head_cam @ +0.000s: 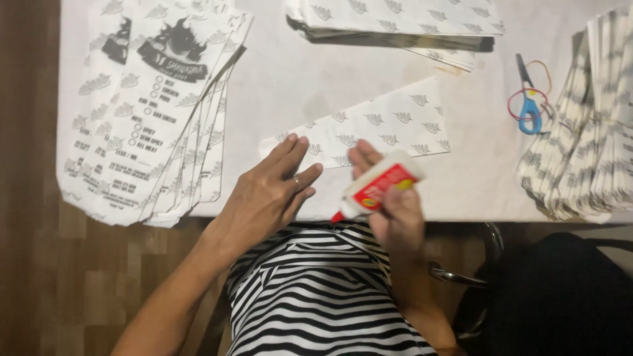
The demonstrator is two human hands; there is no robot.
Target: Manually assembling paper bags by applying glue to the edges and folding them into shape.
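My left hand (273, 188) lies flat, fingers apart, pressing on the near left end of a folded white paper sheet (389, 122) printed with small grey leaf marks. My right hand (394, 204) grips a white glue bottle (377, 184) with a red label. Its red tip points down and left at the table's near edge, just right of my left hand. The paper lies slanted across the middle of the white table (297, 72).
A fanned stack of printed paper bags (151, 112) fills the left of the table and overhangs its edge. Another paper pile (395, 23) lies at the top, a third (587, 145) at the right. Blue-handled scissors (529, 109) lie on rubber bands.
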